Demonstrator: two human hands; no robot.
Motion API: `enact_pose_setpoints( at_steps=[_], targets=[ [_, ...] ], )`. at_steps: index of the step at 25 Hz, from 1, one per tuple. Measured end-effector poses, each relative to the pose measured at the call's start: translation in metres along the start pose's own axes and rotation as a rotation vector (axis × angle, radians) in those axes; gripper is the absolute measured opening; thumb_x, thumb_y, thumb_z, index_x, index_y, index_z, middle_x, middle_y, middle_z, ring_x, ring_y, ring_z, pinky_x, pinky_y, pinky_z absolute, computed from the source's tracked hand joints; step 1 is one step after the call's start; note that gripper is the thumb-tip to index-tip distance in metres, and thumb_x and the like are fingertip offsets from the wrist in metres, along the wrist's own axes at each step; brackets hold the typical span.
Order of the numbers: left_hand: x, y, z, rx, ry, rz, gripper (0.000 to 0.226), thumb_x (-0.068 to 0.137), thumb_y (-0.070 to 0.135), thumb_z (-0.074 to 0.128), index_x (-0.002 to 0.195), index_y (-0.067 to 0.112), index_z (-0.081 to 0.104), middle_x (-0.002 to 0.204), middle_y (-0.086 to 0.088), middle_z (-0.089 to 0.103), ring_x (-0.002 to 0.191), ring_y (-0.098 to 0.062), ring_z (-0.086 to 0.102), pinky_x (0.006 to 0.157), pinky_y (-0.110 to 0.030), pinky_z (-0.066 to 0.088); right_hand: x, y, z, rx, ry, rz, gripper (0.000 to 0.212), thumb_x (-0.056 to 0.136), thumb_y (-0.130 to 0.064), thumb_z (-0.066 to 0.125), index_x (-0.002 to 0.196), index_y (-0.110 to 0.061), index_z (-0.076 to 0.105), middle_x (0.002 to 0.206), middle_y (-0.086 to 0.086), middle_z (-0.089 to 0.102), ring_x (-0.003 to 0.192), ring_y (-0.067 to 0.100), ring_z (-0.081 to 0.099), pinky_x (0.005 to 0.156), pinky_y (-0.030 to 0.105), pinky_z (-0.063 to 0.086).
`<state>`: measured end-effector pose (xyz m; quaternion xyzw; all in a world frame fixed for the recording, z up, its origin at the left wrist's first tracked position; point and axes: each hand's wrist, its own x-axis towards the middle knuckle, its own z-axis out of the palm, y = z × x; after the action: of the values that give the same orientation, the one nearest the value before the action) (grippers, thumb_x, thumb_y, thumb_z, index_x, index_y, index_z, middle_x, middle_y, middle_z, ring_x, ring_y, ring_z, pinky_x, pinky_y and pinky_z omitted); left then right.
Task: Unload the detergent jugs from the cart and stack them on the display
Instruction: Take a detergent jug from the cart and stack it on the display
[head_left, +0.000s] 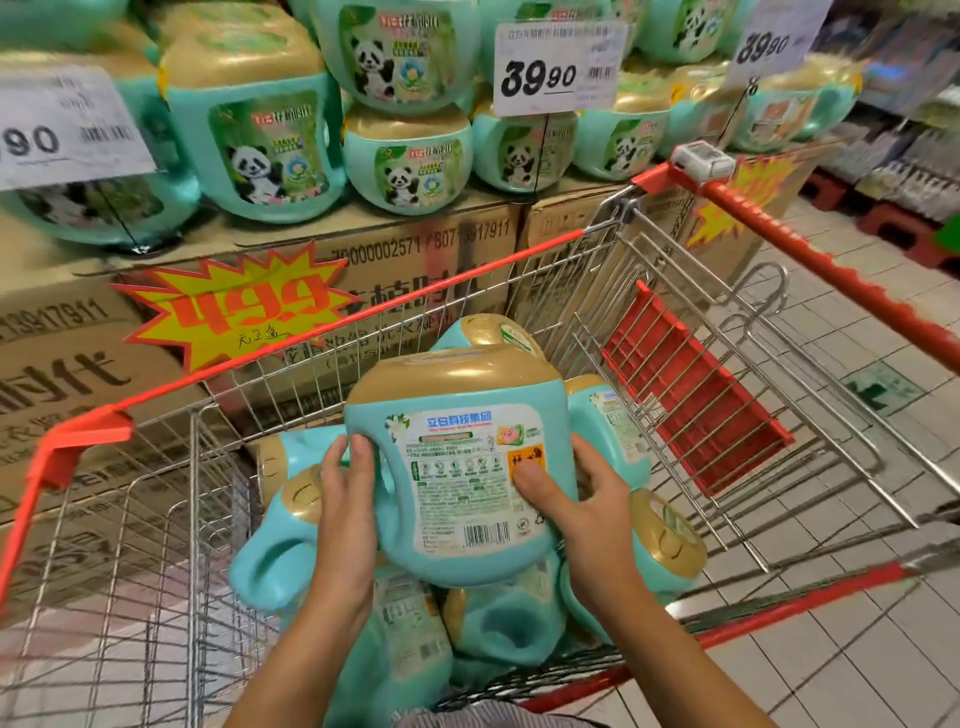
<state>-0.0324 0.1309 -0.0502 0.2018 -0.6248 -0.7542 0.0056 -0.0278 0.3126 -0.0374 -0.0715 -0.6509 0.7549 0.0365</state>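
Left hand (345, 499) gripped the handle side of the detergent jug (467, 395). Right hand (582, 504) clasped the opposite flank, thumb on the back label. Jug was upright over the loose jugs (275, 561) in the cart (311, 332). Judged full: heavy, rigid, smooth plastic; keep both hands or take the handle. Red front rim to clear; display (467, 228) crowded, price card (558, 67) overhanging.

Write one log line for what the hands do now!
left hand: holds teal plastic gold-capped jug | right hand: holds same jug | jug: above red-trimmed wire cart
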Motion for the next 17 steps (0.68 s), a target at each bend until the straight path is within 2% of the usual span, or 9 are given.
enact_pose_setpoints(
  at_steps=[2,4,6,7,8,10,13,15,17],
  targets=[
    [-0.013,0.005,0.007,0.085,0.041,0.056,0.079,0.065,0.087,0.049,0.135,0.051,0.042,0.136,0.017,0.053,0.126,-0.009,0.051,0.105,-0.041,0.045,-0.001,-0.004,0.007,-0.030,0.058,-0.003,0.066,0.053,-0.044,0.086,0.111,-0.018,0.067,0.104,0.002,0.075,0.095,0.021,0.071,0.083,0.045,0.058],
    [-0.028,0.011,0.023,-0.002,-0.119,0.051,0.093,0.051,0.084,0.067,0.136,0.059,0.036,0.133,0.025,0.056,0.119,0.000,0.057,0.093,-0.026,0.052,-0.001,-0.006,0.012,-0.098,0.096,-0.035,0.065,0.054,-0.047,0.086,0.111,-0.024,0.065,0.105,-0.006,0.073,0.096,0.013,0.070,0.083,0.035,0.058],
    [-0.032,0.008,0.035,0.005,-0.151,0.051,0.134,0.040,0.066,0.081,0.150,0.049,0.006,0.143,0.013,0.049,0.125,-0.010,0.054,0.101,-0.034,0.049,-0.001,-0.007,0.013,-0.080,0.060,-0.095,0.043,0.072,-0.043,0.075,0.110,-0.025,0.066,0.107,-0.007,0.072,0.100,0.011,0.068,0.084,0.031,0.056],
    [-0.030,0.008,0.036,0.011,-0.133,0.067,0.147,0.034,0.058,0.084,0.151,0.044,-0.004,0.146,0.006,0.045,0.127,-0.016,0.051,0.106,-0.041,0.045,0.000,-0.009,0.014,-0.063,0.031,-0.121,0.030,0.082,-0.038,0.065,0.108,-0.025,0.068,0.107,-0.005,0.072,0.100,0.013,0.067,0.084,0.030,0.055],
    [-0.027,0.009,0.035,0.002,-0.110,0.098,0.151,0.029,0.052,0.085,0.151,0.043,-0.005,0.146,0.004,0.045,0.127,-0.019,0.051,0.106,-0.045,0.043,0.001,-0.010,0.013,-0.065,0.020,-0.144,0.023,0.087,-0.034,0.058,0.105,-0.025,0.070,0.106,-0.003,0.072,0.100,0.014,0.067,0.084,0.029,0.054],
    [-0.019,0.013,0.030,-0.044,-0.066,0.155,0.149,0.026,0.046,0.090,0.148,0.049,0.005,0.139,0.009,0.051,0.123,-0.016,0.056,0.100,-0.045,0.049,0.004,-0.014,0.011,-0.085,-0.003,-0.192,0.020,0.090,-0.026,0.055,0.100,-0.024,0.072,0.103,0.003,0.070,0.097,0.015,0.065,0.084,0.027,0.053],
    [-0.015,0.018,0.017,-0.177,-0.109,0.153,0.154,0.016,0.052,0.096,0.145,0.055,0.012,0.127,0.015,0.062,0.115,-0.014,0.063,0.088,-0.040,0.054,0.015,-0.025,0.007,-0.068,-0.125,-0.184,0.017,0.083,-0.019,0.064,0.098,-0.018,0.072,0.099,0.009,0.069,0.090,0.014,0.063,0.080,0.023,0.051],
    [-0.016,0.024,0.013,-0.337,-0.211,0.095,0.152,0.015,0.051,0.096,0.148,0.041,0.023,0.114,0.013,0.071,0.103,-0.013,0.069,0.076,-0.036,0.059,0.027,-0.031,0.002,0.014,-0.213,-0.048,0.030,0.074,-0.019,0.071,0.103,-0.014,0.071,0.104,0.007,0.068,0.100,0.018,0.061,0.087,0.029,0.052],
    [-0.016,0.026,0.005,-0.546,-0.310,-0.012,0.131,0.018,0.044,0.099,0.136,0.021,0.049,0.100,0.004,0.077,0.089,-0.014,0.073,0.065,-0.034,0.061,0.036,-0.034,-0.001,0.033,-0.262,0.094,0.057,0.063,-0.025,0.079,0.118,-0.019,0.064,0.126,0.006,0.061,0.119,0.023,0.056,0.096,0.037,0.049]
  ],
)
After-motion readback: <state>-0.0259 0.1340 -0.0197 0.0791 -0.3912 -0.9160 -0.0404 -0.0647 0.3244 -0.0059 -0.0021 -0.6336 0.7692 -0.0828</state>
